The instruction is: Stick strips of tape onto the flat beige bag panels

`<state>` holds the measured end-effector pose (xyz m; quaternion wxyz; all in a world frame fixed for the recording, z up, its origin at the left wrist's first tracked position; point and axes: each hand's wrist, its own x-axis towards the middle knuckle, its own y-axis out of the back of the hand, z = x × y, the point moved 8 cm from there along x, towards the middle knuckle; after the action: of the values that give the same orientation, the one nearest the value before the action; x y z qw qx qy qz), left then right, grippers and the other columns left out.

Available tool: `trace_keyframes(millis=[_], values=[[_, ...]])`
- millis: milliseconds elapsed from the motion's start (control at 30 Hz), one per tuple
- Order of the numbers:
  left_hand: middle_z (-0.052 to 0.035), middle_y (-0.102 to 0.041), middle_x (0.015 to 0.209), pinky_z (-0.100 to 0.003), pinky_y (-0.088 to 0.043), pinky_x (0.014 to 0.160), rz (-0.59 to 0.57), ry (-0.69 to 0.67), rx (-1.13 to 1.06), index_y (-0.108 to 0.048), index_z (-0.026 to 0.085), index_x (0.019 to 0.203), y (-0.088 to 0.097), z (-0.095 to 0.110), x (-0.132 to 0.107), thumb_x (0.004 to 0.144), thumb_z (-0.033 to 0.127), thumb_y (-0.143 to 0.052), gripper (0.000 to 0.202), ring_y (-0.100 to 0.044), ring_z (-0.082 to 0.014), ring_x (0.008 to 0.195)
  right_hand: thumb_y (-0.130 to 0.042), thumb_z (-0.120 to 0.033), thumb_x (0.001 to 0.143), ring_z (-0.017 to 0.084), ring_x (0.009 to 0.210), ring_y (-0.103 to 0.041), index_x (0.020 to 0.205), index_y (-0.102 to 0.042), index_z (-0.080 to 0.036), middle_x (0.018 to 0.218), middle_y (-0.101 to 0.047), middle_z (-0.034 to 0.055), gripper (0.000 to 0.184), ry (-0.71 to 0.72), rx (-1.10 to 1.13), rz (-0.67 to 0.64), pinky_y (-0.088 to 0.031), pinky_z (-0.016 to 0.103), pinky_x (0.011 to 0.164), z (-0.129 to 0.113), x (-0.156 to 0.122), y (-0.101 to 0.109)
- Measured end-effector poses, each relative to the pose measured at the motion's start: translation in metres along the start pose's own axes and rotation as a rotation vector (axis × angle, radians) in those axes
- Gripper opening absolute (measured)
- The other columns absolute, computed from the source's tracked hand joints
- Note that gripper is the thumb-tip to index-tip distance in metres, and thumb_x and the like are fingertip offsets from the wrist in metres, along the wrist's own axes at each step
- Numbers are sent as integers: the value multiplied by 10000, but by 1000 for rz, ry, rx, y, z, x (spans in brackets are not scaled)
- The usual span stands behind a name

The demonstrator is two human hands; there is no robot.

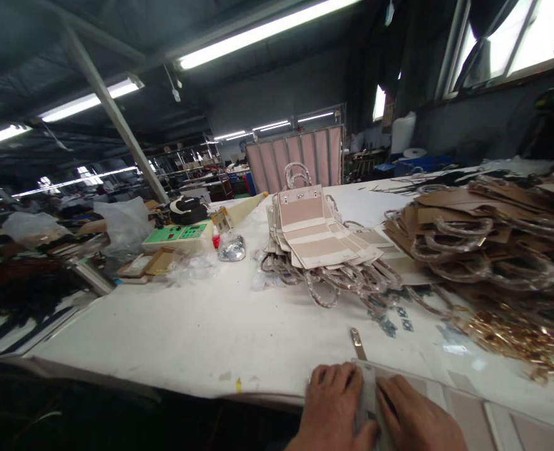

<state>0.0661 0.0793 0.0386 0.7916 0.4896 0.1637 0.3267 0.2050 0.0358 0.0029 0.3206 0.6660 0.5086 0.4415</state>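
Closest of all, at the bottom edge, are the left hand (pixel 331 407) and the right hand (pixel 418 413), with both wrists cut off. They lie on a tan bag panel (pixel 465 404) at the near edge of the white table (pixel 173 326). Part of the panel hides under the hands, and it runs out of sight toward four o'clock.

On the left hand, the fingers sit close together, bent over the panel's end, and the thumb points at the right hand. On the right hand, the fingers are bent beside a grey strip (pixel 368 391) that shows between the hands. I cannot tell if either hand is pinching, because the undersides are hidden.

Just past the hands, near twelve o'clock, is a small strap with a metal end (pixel 357 343). Farther off, between eleven and twelve, sits a pile of pale bag panels (pixel 321 235) with wrapped handles. At one o'clock is a big brown bag pile (pixel 488 219), cut off at the side. Gold metal bits (pixel 531 344) lie at two o'clock, too blurry to name. At ten o'clock is a machine with a green panel (pixel 178 233); its labels are too small to read.
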Motion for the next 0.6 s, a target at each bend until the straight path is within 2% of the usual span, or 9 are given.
trace_keyframes(millis=[200,333,433,533,600], values=[[-76,-539,1526,-475,-327,1164,47,-62,82,-450,286,1526,7,6,-3,913,482,-648,673,-492,-315,1359,-447,-182,963,188,743,-692,897,-670,-260,894,-703,37,244,18,-97,59,-478,268,665,-16,5,12],[-89,-542,1522,-486,-322,1156,57,-74,186,-460,246,1509,10,12,-1,978,457,-578,583,-499,-303,1343,-466,-152,965,176,742,-679,924,-679,-229,903,-703,44,230,-1,-178,-25,-437,257,662,-25,11,25],[-108,-529,1526,-506,-324,1139,38,-95,222,-449,215,1509,10,18,2,993,442,-568,576,-483,-304,1353,-460,-196,998,178,769,-683,951,-702,-212,937,-711,58,247,-34,-199,-105,-430,255,661,-24,16,33],[-112,-529,1520,-487,-337,1125,38,-100,208,-446,210,1508,12,18,5,979,441,-595,596,-476,-294,1360,-491,-260,999,186,831,-696,998,-744,-238,961,-738,50,255,-74,-81,-147,-461,255,706,-16,22,44],[-108,-530,1516,-475,-345,1120,43,-96,195,-454,214,1503,13,17,5,964,452,-617,611,-476,-293,1358,-548,-297,963,198,874,-704,997,-770,-252,965,-762,41,229,-134,96,-88,-497,271,766,-7,27,62]])
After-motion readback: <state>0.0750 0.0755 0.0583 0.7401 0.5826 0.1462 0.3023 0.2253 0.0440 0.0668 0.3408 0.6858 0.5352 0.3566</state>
